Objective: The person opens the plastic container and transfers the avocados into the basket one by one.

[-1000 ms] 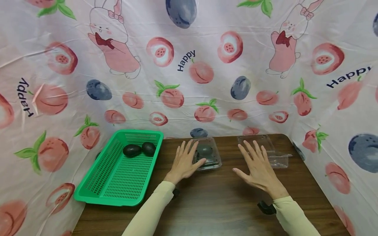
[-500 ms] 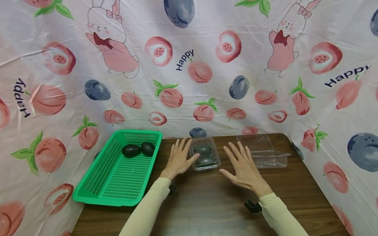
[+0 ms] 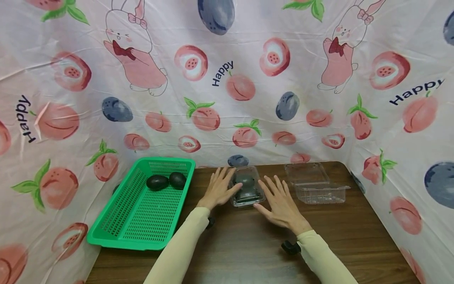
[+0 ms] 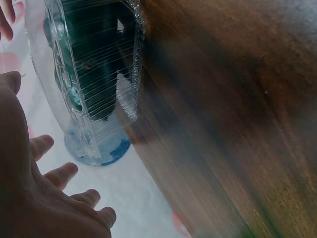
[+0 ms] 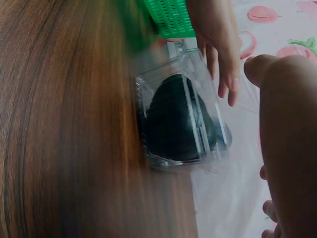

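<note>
Plastic box (image 3: 244,203), see-through, sits below frame centre, seemingly keeping dark fruit (image 5: 171,121) from rolling; our left grip (image 3: 217,191) and right grip (image 3: 281,205) flank it, both spread, nothing pinched, contact unclear.

Pale pink-white printed cloth (image 3: 227,108) around a dark brown wood-grain tabletop (image 3: 333,228)

The wrinkled cloth hangs behind the tabletop and along both sides, bearing pink peaches (image 3: 240,87), blue-grey oval fruits (image 3: 287,106), two line-drawn pink rabbits (image 3: 145,70) and the dark word "Happy" (image 3: 222,73). A soft pale sheen (image 3: 241,270) lies on the near wood.
</note>
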Demonstrator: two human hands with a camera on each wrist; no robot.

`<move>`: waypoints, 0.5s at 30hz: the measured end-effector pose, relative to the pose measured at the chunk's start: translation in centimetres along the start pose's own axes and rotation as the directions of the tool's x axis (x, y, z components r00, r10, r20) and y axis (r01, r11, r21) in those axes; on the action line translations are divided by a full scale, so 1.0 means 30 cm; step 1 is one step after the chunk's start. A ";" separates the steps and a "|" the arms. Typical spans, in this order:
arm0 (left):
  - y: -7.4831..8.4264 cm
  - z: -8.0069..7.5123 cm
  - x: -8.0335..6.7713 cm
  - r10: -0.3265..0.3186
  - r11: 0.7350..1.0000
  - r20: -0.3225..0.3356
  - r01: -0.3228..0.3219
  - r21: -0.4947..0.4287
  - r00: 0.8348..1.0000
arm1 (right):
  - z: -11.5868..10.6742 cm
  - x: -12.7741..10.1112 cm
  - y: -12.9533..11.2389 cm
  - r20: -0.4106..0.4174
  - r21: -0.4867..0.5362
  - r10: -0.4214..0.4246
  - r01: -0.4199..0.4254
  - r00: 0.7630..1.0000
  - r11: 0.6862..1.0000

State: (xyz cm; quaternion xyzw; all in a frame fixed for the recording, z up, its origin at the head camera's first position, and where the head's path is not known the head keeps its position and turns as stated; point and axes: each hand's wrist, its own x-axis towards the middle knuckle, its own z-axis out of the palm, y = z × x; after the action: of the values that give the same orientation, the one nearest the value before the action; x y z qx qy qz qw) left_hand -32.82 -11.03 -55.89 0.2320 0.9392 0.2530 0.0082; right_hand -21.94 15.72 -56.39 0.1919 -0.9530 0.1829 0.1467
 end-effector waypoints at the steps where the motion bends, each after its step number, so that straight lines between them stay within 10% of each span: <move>1: -0.001 0.002 0.004 0.003 1.000 0.004 -0.003 -0.006 1.000 | 0.007 0.002 -0.001 0.014 0.005 0.008 -0.008 1.000 1.000; 15: -0.003 0.020 0.031 -0.014 1.000 0.074 0.014 0.002 0.997 | 0.060 0.026 -0.021 0.123 0.007 0.027 -0.028 0.992 1.000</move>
State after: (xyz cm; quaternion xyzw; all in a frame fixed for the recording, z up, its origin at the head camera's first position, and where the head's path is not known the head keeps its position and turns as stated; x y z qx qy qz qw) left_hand -33.60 -10.40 -56.34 0.2348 0.9400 0.2436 0.0445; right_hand -22.75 14.23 -57.54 0.1904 -0.9619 0.1769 0.0846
